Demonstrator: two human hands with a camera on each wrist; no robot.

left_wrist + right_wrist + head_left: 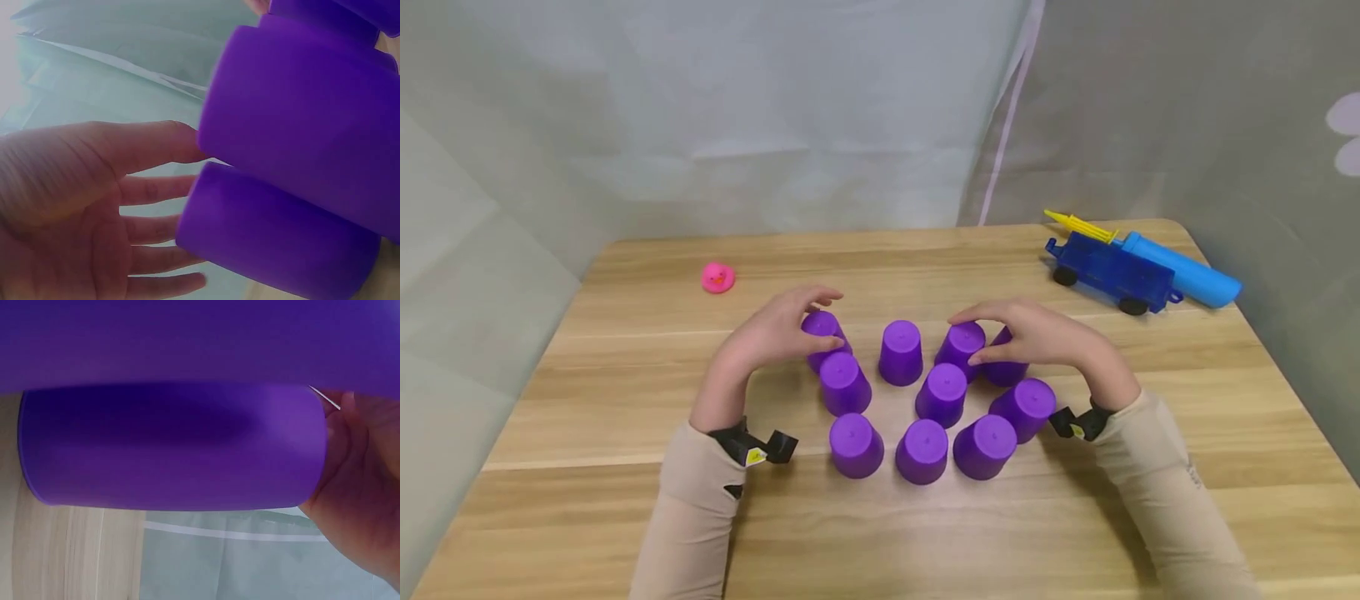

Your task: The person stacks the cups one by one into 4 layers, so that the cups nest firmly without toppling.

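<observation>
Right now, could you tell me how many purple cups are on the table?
10: back row of four, middle three, front three; hands may hide more.

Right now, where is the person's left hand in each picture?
Head view: the left hand sits left of centre, fingers curved over the far-left purple cup.
Left wrist view: the left hand fills the lower left, palm showing, fingers spread beside the purple cups.
Right wrist view: not in it; only the right hand shows.
Shared landmark: the purple cups, seen in all three views.
</observation>
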